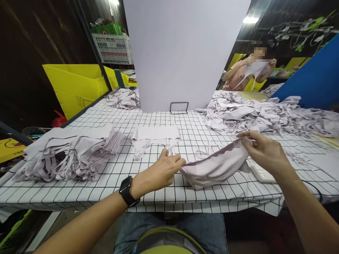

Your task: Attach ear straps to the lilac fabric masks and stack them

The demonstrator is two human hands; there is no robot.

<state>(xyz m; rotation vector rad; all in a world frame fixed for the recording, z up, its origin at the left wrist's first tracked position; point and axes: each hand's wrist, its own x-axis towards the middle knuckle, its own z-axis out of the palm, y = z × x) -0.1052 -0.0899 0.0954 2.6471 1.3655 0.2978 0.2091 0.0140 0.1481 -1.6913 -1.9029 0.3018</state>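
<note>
A pale lilac strappy top [217,165] is stretched between my two hands just over the table's front part. My left hand [166,167], with a black watch on the wrist, pinches its left end. At the upper right end, my right hand [261,150] grips the fabric between thumb and fingers. The garment sags in a curve between them, and a thin strap shows behind it. Beyond my left hand lies a flattened top [156,133], its straps towards me. To the left rests a neat stack of similar folded tops [71,148] with straps hanging in loops.
A grid-patterned cloth covers the table [122,188]. Loose garments are heaped at the back right [246,111] and back left [124,98]. A large pale panel [182,53] stands behind a wire stand [179,108]. A white flat object [263,173] lies near my right hand. Another person [241,72] holds up a garment.
</note>
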